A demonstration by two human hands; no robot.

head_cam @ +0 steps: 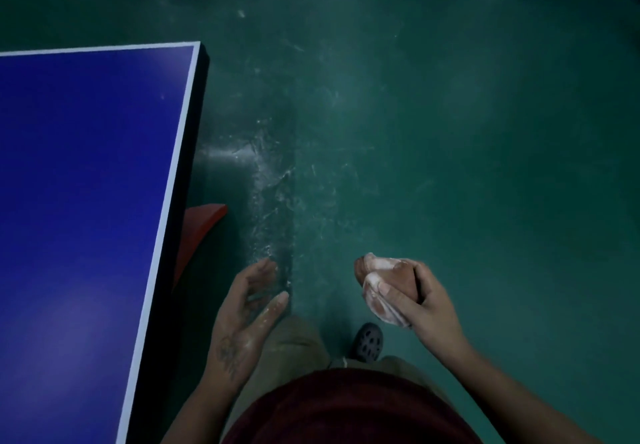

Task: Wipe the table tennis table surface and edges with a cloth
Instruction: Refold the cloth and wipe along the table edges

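1. Head view, far left: the blue table tennis surface (86,184) lies on my left. Its white border line (173,173) and dark side edge (194,138) run from beside my hip to the far corner (199,45). That is its long axis as I see it: near to far, leaning slightly rightward, with the corner pointing away from me.
2. Below that edge a red part (202,225) juts out; I cannot tell whether it is a leg or a base. It sits over the green floor (450,132), which carries white scuffs.
3. My left hand (242,315) is released and holds nothing, with its fingers loose and its palm turned rightward. A whitish smear shows on it. It hangs near the side edge, not touching it.
4. My dark shoe (367,341) shows on the floor between my hands.
5. The cloth (384,287) is off the surface and over the floor, bunched into a reddish-brown wad with pale patches. Its longer line runs from upper left to lower right, and its bulk pokes out leftward.
6. My right hand (429,300) is grasping the cloth, fingers wrapped round it and thumb pressed on top.
7. I judge this to be a regrip between passes. To do it well, I should turn a cleaner face outward and flatten the wad. Then I should carry it left to the side edge and draw it one way toward the corner, covering both the border line and the dark side.
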